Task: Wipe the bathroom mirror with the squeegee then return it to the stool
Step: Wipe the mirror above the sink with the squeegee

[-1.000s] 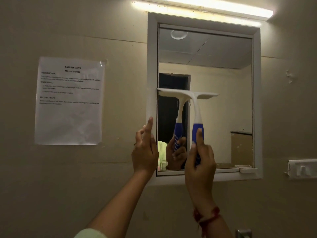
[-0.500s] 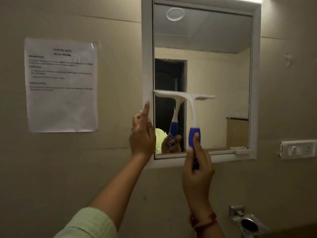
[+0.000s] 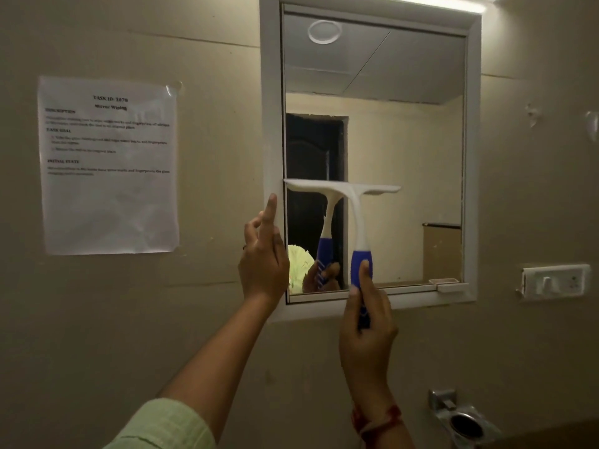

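Note:
The white-framed mirror (image 3: 405, 150) hangs on the beige wall. A squeegee (image 3: 355, 202) with a white blade and blue handle stands upright, its blade pressed flat across the left half of the glass about two thirds down. My right hand (image 3: 368, 325) grips the blue handle from below, thumb along it. My left hand (image 3: 264, 257) rests against the mirror's left frame with the index finger pointing up and holds nothing. The stool is out of view.
A printed task sheet (image 3: 108, 165) is taped to the wall left of the mirror. A white switch plate (image 3: 552, 281) sits right of the frame. A chrome holder (image 3: 463, 419) juts from the wall at bottom right. A light strip (image 3: 431, 2) glows above.
The squeegee blade has slid down the glass, from about mid-height to lower down. The left hand stays on the frame. The camera dropped, then rose slightly.

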A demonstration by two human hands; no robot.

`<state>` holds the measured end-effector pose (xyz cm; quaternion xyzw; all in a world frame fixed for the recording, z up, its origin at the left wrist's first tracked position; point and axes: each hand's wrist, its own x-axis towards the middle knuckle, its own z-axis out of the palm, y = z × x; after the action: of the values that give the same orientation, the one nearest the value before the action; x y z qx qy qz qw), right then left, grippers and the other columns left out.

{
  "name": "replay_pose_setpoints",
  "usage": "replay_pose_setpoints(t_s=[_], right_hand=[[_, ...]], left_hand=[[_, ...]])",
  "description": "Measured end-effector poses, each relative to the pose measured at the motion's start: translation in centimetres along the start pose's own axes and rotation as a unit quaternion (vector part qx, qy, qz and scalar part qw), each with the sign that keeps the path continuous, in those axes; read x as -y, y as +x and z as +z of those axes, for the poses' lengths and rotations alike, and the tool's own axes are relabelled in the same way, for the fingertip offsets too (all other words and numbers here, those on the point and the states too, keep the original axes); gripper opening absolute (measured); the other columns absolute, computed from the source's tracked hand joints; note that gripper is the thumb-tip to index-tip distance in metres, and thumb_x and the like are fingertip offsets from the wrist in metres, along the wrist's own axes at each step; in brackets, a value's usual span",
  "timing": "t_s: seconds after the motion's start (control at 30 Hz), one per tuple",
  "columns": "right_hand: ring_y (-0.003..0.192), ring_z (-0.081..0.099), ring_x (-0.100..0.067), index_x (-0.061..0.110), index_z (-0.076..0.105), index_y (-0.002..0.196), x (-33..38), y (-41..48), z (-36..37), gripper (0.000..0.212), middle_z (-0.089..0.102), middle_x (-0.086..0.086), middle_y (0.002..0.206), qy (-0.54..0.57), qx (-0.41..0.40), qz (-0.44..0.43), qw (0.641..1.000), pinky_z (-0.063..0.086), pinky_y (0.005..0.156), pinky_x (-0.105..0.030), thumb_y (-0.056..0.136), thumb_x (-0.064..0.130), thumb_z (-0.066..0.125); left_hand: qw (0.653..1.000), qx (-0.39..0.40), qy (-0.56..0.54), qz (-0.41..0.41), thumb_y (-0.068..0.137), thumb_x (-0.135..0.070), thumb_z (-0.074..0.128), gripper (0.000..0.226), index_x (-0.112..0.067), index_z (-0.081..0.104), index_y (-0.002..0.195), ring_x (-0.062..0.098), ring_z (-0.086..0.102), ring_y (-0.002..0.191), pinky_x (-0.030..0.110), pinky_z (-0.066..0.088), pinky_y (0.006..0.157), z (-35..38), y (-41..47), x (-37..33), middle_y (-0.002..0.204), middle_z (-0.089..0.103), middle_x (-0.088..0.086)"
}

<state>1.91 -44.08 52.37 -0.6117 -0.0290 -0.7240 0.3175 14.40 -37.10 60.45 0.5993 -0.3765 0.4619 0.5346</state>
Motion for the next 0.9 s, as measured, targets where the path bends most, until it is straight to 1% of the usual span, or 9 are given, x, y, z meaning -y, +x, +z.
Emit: replay_pose_setpoints(t_s=[0.1,0.2,0.33,0.43,0.53,0.63,0.7,0.77,0.9], right_hand=[[0.082,0.053,0.004,0.026,0.037,0.135,0.7,3.1,0.5,0.045,0.053,0.002,0.094,-0.001,-0.010,-0.013,1.000,0.044,0.067,-0.003,0.091,0.031,0.043],[0.082,0.053,0.003,0.027,0.036,0.136,0.4,3.1,0.5,0.045,0.053,0.000,0.094,-0.005,-0.004,-0.016,1.000,0.045,0.068,-0.004,0.091,0.026,0.043],[0.070,0.052,-0.001,0.031,0.033,0.137,-1.2,-1.8,-0.2,0.050,0.050,0.008,0.092,-0.017,0.014,0.007,1.000,0.045,0.058,-0.007,0.090,0.022,0.044],[0.068,0.052,-0.002,0.030,0.033,0.137,-1.5,-3.4,-0.9,0.053,0.052,0.008,0.094,-0.006,0.018,0.019,1.000,0.044,0.056,-0.006,0.087,0.017,0.047],[0.069,0.052,-0.001,0.027,0.038,0.135,-0.4,-0.9,-0.6,0.046,0.052,0.005,0.089,0.004,0.008,0.009,1.000,0.043,0.058,-0.006,0.090,0.025,0.045],[0.078,0.054,0.000,0.027,0.038,0.135,0.7,2.5,0.4,0.045,0.053,0.002,0.093,0.018,-0.007,0.001,1.000,0.046,0.064,-0.005,0.091,0.034,0.042],[0.080,0.054,0.001,0.025,0.035,0.137,0.7,3.3,0.9,0.046,0.053,0.001,0.094,0.011,-0.008,-0.003,1.000,0.046,0.066,-0.005,0.092,0.034,0.042],[0.077,0.053,-0.002,0.026,0.033,0.139,0.0,2.0,0.9,0.047,0.052,0.000,0.093,-0.002,0.002,-0.004,1.000,0.046,0.065,-0.008,0.093,0.032,0.042],[0.067,0.049,-0.005,0.038,0.027,0.137,-1.4,-2.7,-0.1,0.048,0.049,0.008,0.088,-0.013,0.016,0.022,1.000,0.046,0.057,-0.014,0.091,0.035,0.040]], left_hand=[[1.000,-0.003,-0.002,0.003,0.098,-0.034,0.022,0.045,-0.035,0.015,0.143,0.005,0.039,0.050,0.013,0.034,0.046,0.0,0.0,0.0,0.112,0.052,0.016],[1.000,-0.002,-0.002,0.003,0.097,-0.036,0.020,0.046,-0.034,0.015,0.143,0.005,0.039,0.050,0.014,0.035,0.046,0.0,-0.1,0.0,0.112,0.052,0.016],[1.000,0.001,0.001,-0.001,0.097,-0.037,0.019,0.047,-0.032,0.014,0.143,0.005,0.039,0.049,0.015,0.035,0.045,-0.1,-0.1,-0.2,0.113,0.052,0.016],[1.000,-0.003,0.000,0.000,0.096,-0.037,0.019,0.046,-0.032,0.014,0.142,0.006,0.039,0.049,0.016,0.035,0.045,0.0,-0.1,-0.3,0.113,0.052,0.016],[1.000,-0.005,0.003,0.001,0.099,-0.033,0.022,0.044,-0.032,0.015,0.143,0.003,0.037,0.050,0.013,0.033,0.045,0.0,-0.1,-0.2,0.111,0.052,0.016],[1.000,-0.004,0.007,-0.001,0.100,-0.031,0.023,0.044,-0.031,0.015,0.143,0.002,0.037,0.050,0.011,0.033,0.046,0.0,-0.1,-0.1,0.110,0.052,0.016],[1.000,-0.003,0.008,0.000,0.099,-0.032,0.021,0.045,-0.031,0.015,0.143,0.003,0.037,0.050,0.012,0.033,0.046,0.0,-0.1,-0.1,0.110,0.052,0.016],[1.000,-0.001,0.007,0.000,0.099,-0.032,0.021,0.045,-0.032,0.014,0.143,0.003,0.037,0.049,0.012,0.034,0.046,0.1,-0.1,-0.1,0.111,0.052,0.016],[1.000,-0.001,0.009,-0.001,0.100,-0.030,0.023,0.044,-0.032,0.015,0.143,0.002,0.037,0.050,0.012,0.033,0.045,0.0,-0.1,-0.2,0.112,0.051,0.016]])
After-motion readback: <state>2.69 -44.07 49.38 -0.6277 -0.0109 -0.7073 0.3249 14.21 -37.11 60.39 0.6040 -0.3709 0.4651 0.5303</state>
